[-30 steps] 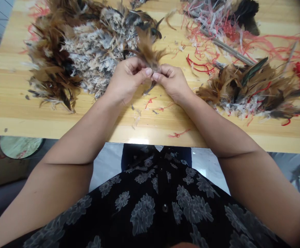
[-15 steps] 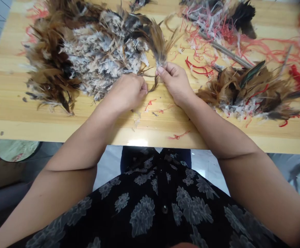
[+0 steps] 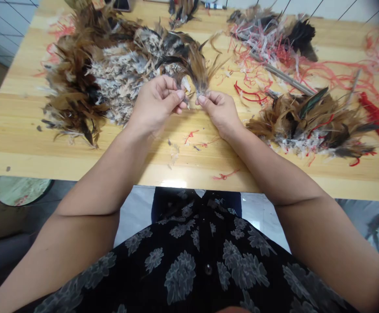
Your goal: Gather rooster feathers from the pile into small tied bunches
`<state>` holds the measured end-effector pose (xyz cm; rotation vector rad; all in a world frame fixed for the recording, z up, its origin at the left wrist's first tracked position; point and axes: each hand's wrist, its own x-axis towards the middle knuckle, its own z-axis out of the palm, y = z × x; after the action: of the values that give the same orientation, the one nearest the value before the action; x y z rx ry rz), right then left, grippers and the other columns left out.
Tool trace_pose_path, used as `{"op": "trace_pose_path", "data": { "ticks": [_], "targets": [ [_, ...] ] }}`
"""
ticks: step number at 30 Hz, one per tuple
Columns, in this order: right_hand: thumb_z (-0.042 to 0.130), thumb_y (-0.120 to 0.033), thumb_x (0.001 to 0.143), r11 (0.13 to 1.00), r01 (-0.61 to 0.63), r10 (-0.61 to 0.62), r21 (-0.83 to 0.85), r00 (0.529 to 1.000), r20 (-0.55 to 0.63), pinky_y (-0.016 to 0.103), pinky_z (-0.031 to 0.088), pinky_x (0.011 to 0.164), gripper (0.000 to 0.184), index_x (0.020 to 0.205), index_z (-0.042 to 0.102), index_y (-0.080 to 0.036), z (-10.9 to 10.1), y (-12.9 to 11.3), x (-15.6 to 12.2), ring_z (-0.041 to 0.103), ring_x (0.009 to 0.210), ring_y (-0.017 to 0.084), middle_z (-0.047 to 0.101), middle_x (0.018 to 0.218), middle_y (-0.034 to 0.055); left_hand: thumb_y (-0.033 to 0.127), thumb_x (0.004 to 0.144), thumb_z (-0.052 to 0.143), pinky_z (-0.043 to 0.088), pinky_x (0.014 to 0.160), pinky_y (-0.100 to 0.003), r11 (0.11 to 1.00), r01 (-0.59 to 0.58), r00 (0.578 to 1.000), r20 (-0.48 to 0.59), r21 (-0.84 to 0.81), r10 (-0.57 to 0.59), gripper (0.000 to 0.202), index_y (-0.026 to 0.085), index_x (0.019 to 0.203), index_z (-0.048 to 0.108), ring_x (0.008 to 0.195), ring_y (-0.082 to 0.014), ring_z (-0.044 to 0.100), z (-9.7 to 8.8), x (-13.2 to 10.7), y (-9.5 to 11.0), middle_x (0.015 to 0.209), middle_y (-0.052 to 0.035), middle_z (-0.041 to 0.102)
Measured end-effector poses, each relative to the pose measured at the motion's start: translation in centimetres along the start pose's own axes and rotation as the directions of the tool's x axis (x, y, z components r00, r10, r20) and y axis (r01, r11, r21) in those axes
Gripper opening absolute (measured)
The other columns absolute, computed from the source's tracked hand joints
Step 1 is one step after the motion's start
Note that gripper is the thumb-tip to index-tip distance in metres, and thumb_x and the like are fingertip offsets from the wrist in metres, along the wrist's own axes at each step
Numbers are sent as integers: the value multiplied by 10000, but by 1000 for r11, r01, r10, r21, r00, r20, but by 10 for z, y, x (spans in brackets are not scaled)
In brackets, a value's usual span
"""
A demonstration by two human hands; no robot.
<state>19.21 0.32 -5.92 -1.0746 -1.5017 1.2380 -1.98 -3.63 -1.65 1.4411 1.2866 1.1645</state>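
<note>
My right hand (image 3: 220, 108) pinches the base of a small bunch of brown feathers (image 3: 199, 69), whose tips fan up and away from me. Close on its left, my left hand (image 3: 160, 102) has thumb and fingers pressed together on a dark feather (image 3: 180, 81); its lower end shows under the thumb. A small gap separates the two hands. Behind my left hand spreads a large pile of feathers (image 3: 114, 78), fluffy and grey-white in the middle, brown and black around the edge.
On the right of the wooden table (image 3: 189, 174) lie a heap of brown feathers (image 3: 294, 113), red cord (image 3: 377, 117), and a thin stick (image 3: 289, 79). Pink and white strings (image 3: 267, 39) tangle at the back. Red thread scraps (image 3: 225, 174) lie near the front edge.
My left hand has turned and risen, its thumb now facing up with a dark feather in the pinch. My right hand still holds the bunch. The view has tilted slightly toward the back.
</note>
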Motion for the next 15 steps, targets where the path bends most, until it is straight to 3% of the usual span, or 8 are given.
{"op": "trace_pose_path", "data": {
  "ticks": [4,9,15],
  "targets": [
    [1032,-585,1034,1000,-25,25,2,1000,6,312,515,817,530,815,700,-234,3,-4,-2,579,847,159,609,781,-31,560,1004,1143,676,877,-382,985,0,1000,-9,-173,-2,619,274,978,594,1041,-262,850,5,5,-9,904,-9,763],
    [1021,-577,1048,1000,-16,16,-9,998,54,316,515,832,566,770,668,-233,4,-4,-2,538,837,151,580,782,-33,553,936,1173,681,812,-390,983,-16,999,-41,-184,8,631,291,943,599,995,-275,851,9,11,-20,892,-11,760],
    [1089,-614,964,999,18,-15,-27,996,86,326,502,823,620,741,651,-237,6,3,0,496,807,145,574,775,-39,619,920,1180,674,830,-437,966,-116,993,-29,-233,112,656,287,936,614,896,-241,807,13,15,-32,845,7,759]
  ]
}}
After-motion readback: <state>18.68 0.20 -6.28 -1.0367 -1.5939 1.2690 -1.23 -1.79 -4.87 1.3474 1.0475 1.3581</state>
